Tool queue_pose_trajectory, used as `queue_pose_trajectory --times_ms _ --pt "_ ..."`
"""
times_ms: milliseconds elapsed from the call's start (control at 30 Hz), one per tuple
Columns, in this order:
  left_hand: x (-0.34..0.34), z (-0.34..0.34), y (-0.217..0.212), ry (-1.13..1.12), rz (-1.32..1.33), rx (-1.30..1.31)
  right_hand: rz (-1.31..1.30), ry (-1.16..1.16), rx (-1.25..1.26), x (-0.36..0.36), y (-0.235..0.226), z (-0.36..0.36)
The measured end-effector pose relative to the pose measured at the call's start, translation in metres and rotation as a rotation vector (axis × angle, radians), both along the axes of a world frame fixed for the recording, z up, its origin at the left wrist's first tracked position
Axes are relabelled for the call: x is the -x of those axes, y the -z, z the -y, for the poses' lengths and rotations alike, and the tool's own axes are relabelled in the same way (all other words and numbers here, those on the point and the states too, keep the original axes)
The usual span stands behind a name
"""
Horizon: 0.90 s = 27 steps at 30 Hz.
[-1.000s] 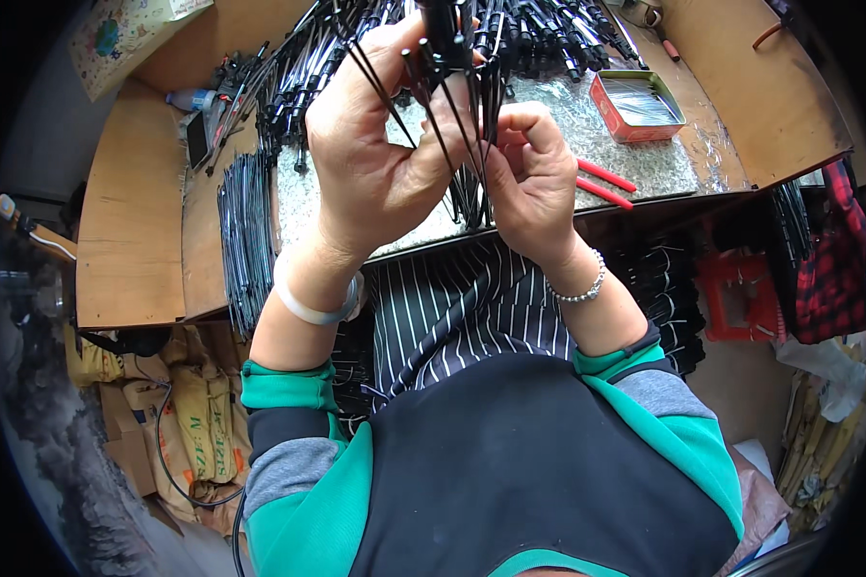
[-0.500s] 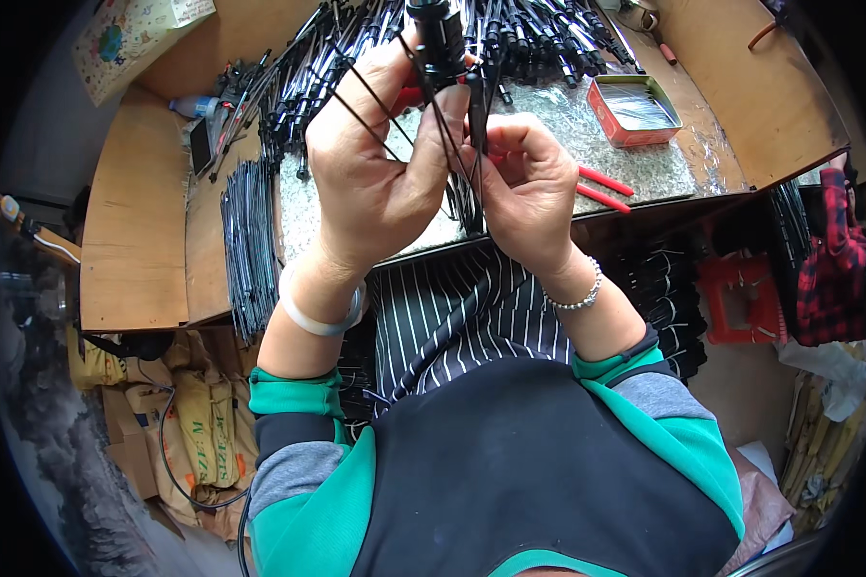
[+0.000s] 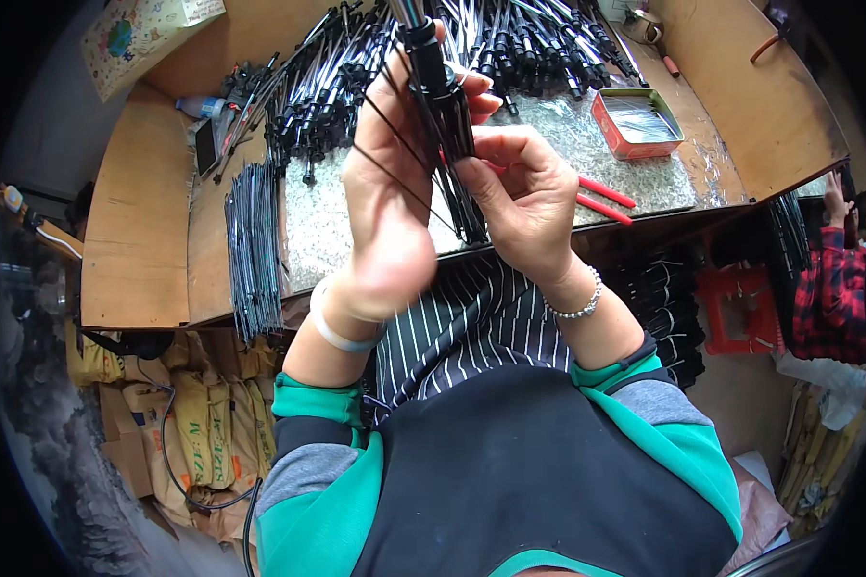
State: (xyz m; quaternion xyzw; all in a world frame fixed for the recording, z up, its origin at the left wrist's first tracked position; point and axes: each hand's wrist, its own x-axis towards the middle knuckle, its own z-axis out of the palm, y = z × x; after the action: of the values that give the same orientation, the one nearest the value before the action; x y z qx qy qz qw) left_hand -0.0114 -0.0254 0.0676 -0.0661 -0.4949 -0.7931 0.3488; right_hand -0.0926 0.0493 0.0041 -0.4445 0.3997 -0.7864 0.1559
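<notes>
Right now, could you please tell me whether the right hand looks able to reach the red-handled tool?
Probably yes: the red-handled tool lies just beside the right hand, with nothing visible in between, though that hand would likely need to release the black rods first.

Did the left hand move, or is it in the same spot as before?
Yes. The left hand has swung to the right at the wrist, leaving that wrist farther from the stack of dark rods.
</notes>
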Motion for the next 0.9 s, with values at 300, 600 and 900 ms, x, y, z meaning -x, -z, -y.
queue_pose_trajectory --times_ms 300,600,900 --pt "0.008 0.002 0.013 -0.456 -0.075 0.585 0.019 0.062 0.027 -0.007 -0.004 0.001" --pt "0.01 0.005 0.016 -0.491 -0.101 0.572 0.024 0.094 0.027 -0.009 0.0 0.005" --pt "0.012 0.002 0.016 -0.564 -0.121 0.631 -0.168 0.239 0.095 -0.008 0.003 0.009"
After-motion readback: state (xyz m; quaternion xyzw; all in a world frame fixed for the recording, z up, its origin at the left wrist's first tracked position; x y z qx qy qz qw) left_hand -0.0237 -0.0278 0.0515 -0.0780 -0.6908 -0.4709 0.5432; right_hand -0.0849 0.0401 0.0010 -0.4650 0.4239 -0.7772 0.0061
